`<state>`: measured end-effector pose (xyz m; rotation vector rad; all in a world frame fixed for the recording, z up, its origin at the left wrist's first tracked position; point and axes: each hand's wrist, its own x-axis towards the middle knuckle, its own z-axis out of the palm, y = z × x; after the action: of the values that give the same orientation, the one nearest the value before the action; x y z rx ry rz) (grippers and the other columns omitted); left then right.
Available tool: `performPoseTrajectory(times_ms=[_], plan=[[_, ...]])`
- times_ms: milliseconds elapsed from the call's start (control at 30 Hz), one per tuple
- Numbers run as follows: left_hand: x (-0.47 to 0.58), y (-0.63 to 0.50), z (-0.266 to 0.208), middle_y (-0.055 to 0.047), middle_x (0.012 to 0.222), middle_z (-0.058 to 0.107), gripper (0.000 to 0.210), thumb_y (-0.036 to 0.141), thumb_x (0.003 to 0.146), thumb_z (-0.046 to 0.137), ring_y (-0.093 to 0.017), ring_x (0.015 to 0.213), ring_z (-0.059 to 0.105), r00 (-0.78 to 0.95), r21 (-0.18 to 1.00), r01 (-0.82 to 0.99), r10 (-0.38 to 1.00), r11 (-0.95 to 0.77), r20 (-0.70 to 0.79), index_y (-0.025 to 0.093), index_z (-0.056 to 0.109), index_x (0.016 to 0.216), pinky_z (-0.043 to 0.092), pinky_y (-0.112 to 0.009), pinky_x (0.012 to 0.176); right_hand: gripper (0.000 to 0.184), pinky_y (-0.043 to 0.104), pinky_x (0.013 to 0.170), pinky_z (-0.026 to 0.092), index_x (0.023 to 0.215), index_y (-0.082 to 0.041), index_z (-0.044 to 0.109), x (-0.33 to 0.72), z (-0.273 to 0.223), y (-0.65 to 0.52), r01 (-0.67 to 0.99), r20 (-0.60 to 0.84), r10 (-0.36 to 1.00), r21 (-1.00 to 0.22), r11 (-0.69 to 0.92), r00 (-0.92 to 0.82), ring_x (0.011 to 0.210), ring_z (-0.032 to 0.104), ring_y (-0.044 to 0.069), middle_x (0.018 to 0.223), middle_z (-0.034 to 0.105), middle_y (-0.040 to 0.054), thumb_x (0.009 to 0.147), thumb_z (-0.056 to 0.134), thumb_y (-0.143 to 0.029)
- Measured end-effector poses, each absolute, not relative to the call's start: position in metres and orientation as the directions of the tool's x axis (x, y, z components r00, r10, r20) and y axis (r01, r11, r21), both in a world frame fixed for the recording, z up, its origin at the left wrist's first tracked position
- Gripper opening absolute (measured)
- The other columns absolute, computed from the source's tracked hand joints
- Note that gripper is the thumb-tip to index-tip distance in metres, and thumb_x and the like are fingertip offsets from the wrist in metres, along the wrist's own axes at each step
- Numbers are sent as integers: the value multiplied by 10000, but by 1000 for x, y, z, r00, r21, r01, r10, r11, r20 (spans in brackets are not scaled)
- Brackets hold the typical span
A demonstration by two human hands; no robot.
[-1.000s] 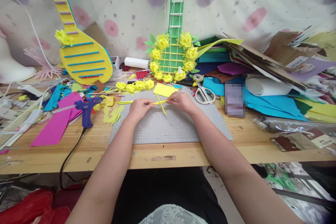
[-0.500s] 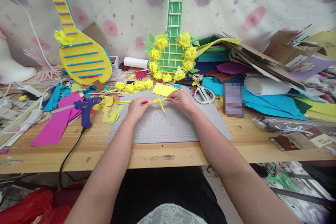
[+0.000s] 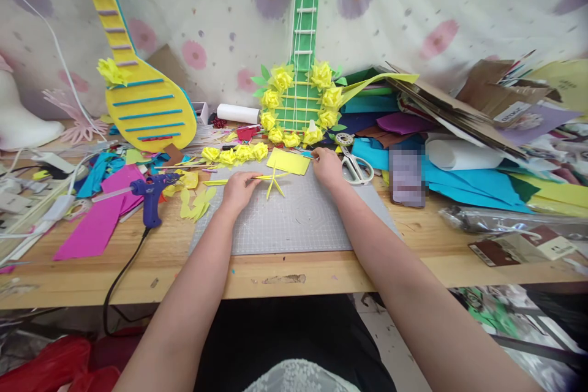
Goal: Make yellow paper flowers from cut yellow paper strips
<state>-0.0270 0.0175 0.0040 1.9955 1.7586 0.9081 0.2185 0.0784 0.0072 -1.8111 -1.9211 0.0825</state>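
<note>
My left hand (image 3: 239, 191) pinches a folded yellow paper piece (image 3: 274, 179) with narrow arms that spread like a star. It is held just above the grey cutting mat (image 3: 294, 226). My right hand (image 3: 327, 166) has its fingers closed at a slim blue item (image 3: 307, 154), too small to name, at the mat's far edge. Left of that hand lies a yellow paper sheet (image 3: 288, 162). White-handled scissors (image 3: 358, 170) rest right beside the hand. A row of yellow paper flowers (image 3: 235, 153) lies behind my left hand.
A blue glue gun (image 3: 151, 196) with its cord stands at the left by pink paper (image 3: 92, 226). Behind are a green instrument model (image 3: 301, 98) with yellow flowers and a yellow one (image 3: 151, 104). A blurred phone-like slab (image 3: 407, 176) and piled paper lie right.
My right hand has let go of the yellow paper piece and moved right and away to the blue item. The piece stays in my left hand, its arms now spread out more.
</note>
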Motion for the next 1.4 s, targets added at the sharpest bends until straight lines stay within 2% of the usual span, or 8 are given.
performPoseTrajectory(times_ms=[233,433,533,667,833,1000,1100,1400], plan=[[-25,16,3,-40,1177,574,562,109,730,511,-175,1082,495,68,603,750,939,-271,337,250,420,1266,364,-356,963,280,297,677,403,943,-149,612,210,23,95,986,139,981,-75,149,-138,879,569,236,973,623,145,731,439,-89],[-22,10,10,-49,1093,588,438,90,735,439,-141,949,537,-125,614,749,855,-251,503,209,461,1156,396,-296,903,412,302,646,413,1088,-138,526,218,44,84,991,7,992,-19,130,-130,839,599,260,956,643,152,676,525,-127],[-16,4,16,-36,966,612,311,194,782,427,-120,796,560,-175,654,724,858,-220,482,204,469,1090,438,-252,738,388,299,646,412,1041,-136,551,224,53,77,994,-14,995,-51,97,-98,862,593,267,969,642,149,654,562,-154],[-6,-5,21,10,798,615,388,437,760,498,-111,647,552,20,639,740,957,-209,290,233,456,1088,404,-231,605,173,294,638,404,827,-151,609,230,65,65,989,-31,997,-137,59,-64,845,591,254,923,652,130,671,548,-196],[6,-10,16,3,809,627,486,427,674,603,-170,716,586,141,473,862,982,-184,125,251,426,1091,377,-260,595,162,255,588,401,745,-170,558,215,55,45,854,71,992,-506,123,-100,662,584,155,755,654,67,784,441,-276],[14,-8,11,-21,834,638,378,326,742,527,-195,767,604,74,420,898,987,-129,145,224,384,1077,382,-276,607,208,237,619,432,806,-190,504,173,17,28,418,243,939,-847,327,-242,649,573,109,802,659,23,835,386,-359],[17,-7,9,-28,824,638,341,294,757,493,-202,752,607,40,402,911,988,-98,150,213,377,1067,380,-280,594,186,252,694,440,836,-203,495,154,3,23,308,286,893,-865,397,-348,728,594,118,790,667,6,842,388,-355],[11,2,5,20,769,597,359,201,739,471,-134,639,558,-29,635,766,981,-101,191,244,398,1088,349,-241,555,180,246,620,388,991,-224,492,156,5,19,631,240,912,-663,404,-332,667,578,131,948,666,10,842,395,-255]])
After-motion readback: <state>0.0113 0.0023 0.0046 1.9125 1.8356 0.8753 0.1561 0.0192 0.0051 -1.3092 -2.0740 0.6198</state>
